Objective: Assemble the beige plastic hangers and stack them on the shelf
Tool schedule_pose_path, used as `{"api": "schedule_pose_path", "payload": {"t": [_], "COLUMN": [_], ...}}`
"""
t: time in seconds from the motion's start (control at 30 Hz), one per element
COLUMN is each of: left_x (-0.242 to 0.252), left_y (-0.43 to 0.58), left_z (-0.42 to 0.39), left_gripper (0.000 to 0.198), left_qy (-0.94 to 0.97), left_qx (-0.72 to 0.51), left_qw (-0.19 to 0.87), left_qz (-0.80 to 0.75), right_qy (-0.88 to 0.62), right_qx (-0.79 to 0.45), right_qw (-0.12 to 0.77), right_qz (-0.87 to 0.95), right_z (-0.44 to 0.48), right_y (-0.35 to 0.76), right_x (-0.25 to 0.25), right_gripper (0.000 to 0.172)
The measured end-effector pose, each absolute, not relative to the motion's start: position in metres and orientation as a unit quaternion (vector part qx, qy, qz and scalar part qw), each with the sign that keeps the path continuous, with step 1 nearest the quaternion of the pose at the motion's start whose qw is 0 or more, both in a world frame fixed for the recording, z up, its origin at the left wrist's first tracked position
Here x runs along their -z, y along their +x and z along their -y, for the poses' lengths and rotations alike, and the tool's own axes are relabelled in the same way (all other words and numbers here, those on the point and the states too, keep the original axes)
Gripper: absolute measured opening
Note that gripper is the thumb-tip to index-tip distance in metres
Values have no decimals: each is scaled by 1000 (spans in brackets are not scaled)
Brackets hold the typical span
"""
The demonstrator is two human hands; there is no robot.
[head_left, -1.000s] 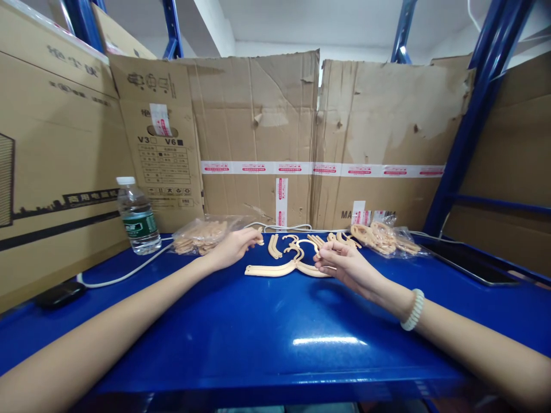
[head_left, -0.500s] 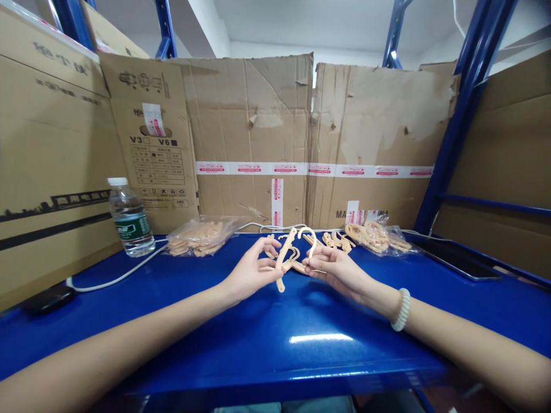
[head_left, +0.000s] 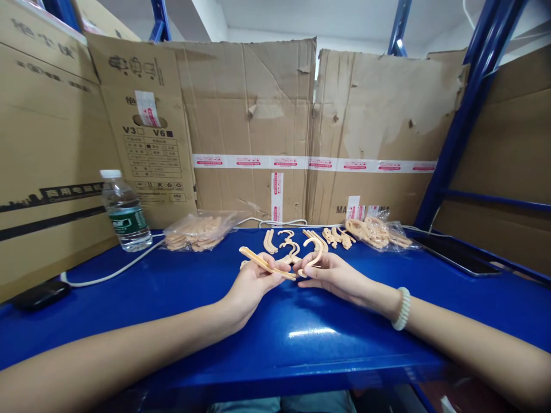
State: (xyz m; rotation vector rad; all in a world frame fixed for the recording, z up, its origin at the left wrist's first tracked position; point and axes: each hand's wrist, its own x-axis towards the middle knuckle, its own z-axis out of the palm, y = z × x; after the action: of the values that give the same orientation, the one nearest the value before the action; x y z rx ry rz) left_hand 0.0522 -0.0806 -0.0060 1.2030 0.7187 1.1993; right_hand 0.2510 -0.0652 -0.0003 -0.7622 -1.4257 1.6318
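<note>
My left hand [head_left: 260,281] is closed on a beige plastic hanger arm [head_left: 258,261], which slants from upper left down to lower right. Between the fingers of my right hand [head_left: 329,272] is a beige hanger hook [head_left: 317,252], its curve upward. The arm's lower end comes close to the base of the hook; whether they touch I cannot tell. Just behind my hands lies a hanger [head_left: 290,249] with its hook up, partly hidden by my fingers. Loose arms [head_left: 270,241], a loose hook [head_left: 286,234] and several small beige parts [head_left: 338,237] lie farther back.
Plastic bags of beige parts lie at the left [head_left: 198,230] and right [head_left: 376,232]. A water bottle [head_left: 125,215], a black object [head_left: 41,295] and a white cable [head_left: 103,281] are at left. A dark tablet-like device [head_left: 458,256] lies right. Cardboard [head_left: 249,126] walls the blue table [head_left: 258,355].
My left hand has turned the hanger arm from nearly upright to a leftward slant, bringing its lower end toward the hook. The hook has stayed in my right hand. The view has shifted slightly.
</note>
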Motion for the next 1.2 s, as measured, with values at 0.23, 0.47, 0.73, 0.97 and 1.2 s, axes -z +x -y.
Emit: {"api": "schedule_pose_path", "payload": {"t": [0.23, 0.47, 0.73, 0.97, 1.2], "left_x": [11, 12, 13, 10, 7], "left_y": [53, 54, 54, 55, 54], "left_z": [79, 76, 76, 79, 85], "left_gripper": [30, 28, 31, 32, 26], "left_qy": [576, 575, 570, 581, 639], "left_qx": [-512, -513, -512, -508, -489], "left_qw": [548, 548, 553, 544, 475], "left_qz": [-327, -326, -328, -328, -356], "right_qy": [-292, -284, -287, -290, -279], "right_qx": [-649, -632, -631, -632, -651], "right_qw": [369, 358, 360, 360, 378], "right_qz": [598, 625, 624, 622, 596], "right_z": [67, 66, 63, 65, 66], "right_y": [250, 250, 251, 251, 250], "right_x": [-2, 0, 5, 1, 2], "right_gripper": [32, 32, 34, 34, 37]}}
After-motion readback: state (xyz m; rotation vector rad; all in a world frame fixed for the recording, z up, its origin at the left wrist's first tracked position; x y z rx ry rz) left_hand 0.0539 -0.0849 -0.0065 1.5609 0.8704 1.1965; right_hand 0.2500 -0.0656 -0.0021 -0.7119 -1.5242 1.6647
